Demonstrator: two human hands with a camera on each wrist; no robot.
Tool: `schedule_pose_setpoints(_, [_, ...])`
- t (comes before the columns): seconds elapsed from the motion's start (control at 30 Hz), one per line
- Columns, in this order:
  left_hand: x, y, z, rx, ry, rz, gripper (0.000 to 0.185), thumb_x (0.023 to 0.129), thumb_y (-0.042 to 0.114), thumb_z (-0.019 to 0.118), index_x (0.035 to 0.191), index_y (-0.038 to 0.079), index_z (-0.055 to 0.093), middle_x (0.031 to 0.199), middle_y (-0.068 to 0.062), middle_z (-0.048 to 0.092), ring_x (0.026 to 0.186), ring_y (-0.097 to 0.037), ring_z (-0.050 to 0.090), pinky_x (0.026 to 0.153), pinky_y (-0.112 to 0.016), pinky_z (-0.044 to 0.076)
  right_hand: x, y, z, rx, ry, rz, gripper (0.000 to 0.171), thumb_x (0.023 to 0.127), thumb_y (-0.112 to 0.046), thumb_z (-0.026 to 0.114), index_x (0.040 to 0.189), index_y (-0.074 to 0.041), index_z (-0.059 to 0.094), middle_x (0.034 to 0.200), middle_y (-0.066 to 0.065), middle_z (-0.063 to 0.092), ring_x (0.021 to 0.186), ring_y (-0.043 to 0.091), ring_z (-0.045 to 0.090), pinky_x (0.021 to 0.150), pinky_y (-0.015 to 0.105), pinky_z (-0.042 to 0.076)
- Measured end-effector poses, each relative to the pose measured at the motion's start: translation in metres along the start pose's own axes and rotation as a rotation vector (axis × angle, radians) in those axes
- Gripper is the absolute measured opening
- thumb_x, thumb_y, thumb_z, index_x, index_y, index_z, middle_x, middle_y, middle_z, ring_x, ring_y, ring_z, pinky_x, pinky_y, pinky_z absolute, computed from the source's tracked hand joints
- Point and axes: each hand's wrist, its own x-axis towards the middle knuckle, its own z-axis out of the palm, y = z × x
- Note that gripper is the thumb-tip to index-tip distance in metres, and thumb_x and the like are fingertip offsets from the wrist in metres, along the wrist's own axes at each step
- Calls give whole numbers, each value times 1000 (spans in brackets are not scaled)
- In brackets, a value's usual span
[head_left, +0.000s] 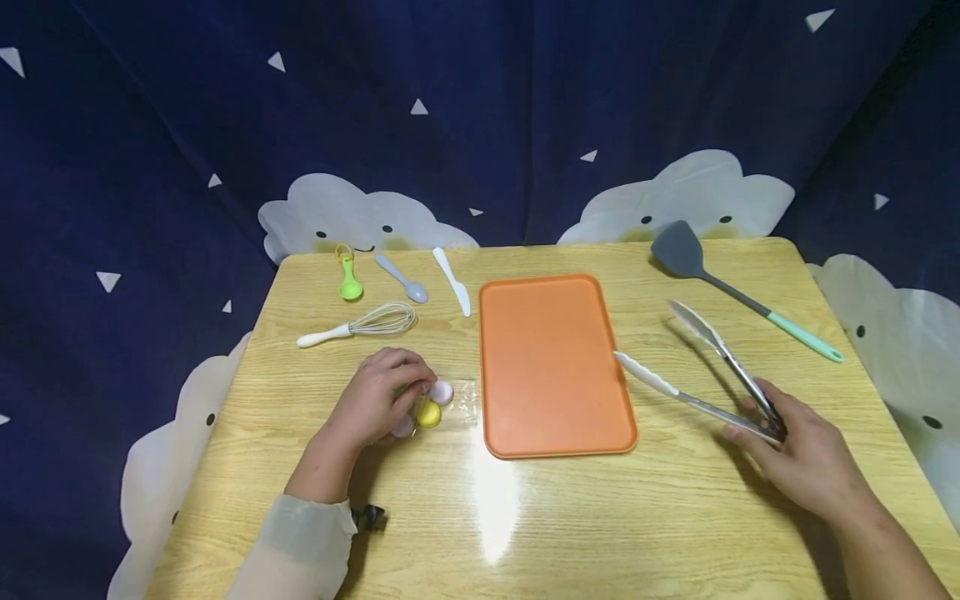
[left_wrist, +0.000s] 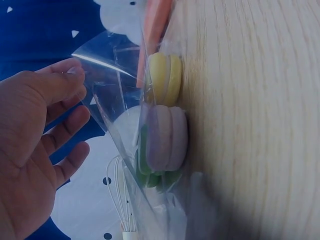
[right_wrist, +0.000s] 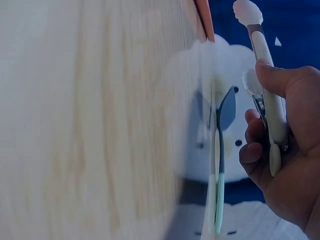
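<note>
Clear plastic bag of macarons is pinched by the left hand; right hand clasps metal tongs, seemingly near their hinge.

The left hand rests low over the table, fingers curled downward and pinched together at the tips, wrist bent slightly, forearm in a pale sleeve. The right hand lies further right, well apart from the left, palm down, with the fingers and thumb wrapped in a closed grip; its forearm is bare.
</note>
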Motion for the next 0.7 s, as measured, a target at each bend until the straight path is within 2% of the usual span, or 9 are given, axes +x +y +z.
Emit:
schedule_pose_setpoints(0.13, [0,1,1,-4,10,10,10,93,9,78,100,16,80,111,3,70,110,-21,63,99,-49,48,3,-10,7,6,15,-73,84,92,-32,81,156,3,38,122,20,64,106,46,61,80,59,46])
schedule_pose_setpoints(0.43, [0,2,2,-3,5,5,10,93,8,79,99,15,80,111,3,70,110,-21,62,99,-48,48,9,-33,25,-18,119,-270,65,84,-22,88,139,-1,60,104,7,74,90,31,71,72,34,52])
schedule_pose_setpoints(0.53, [0,2,2,-2,1,14,11,92,7,79,100,15,80,111,2,70,109,-21,62,98,-47,48,11,-41,31,-22,138,-311,62,82,-20,89,136,-4,65,102,2,75,86,23,71,71,33,55])
schedule_pose_setpoints(0.7, [0,2,3,2,2,24,11,92,6,79,100,14,80,110,2,69,109,-21,62,97,-47,49,17,-53,42,-10,136,-373,58,80,-19,90,132,-7,68,100,-2,75,82,15,69,67,40,56])
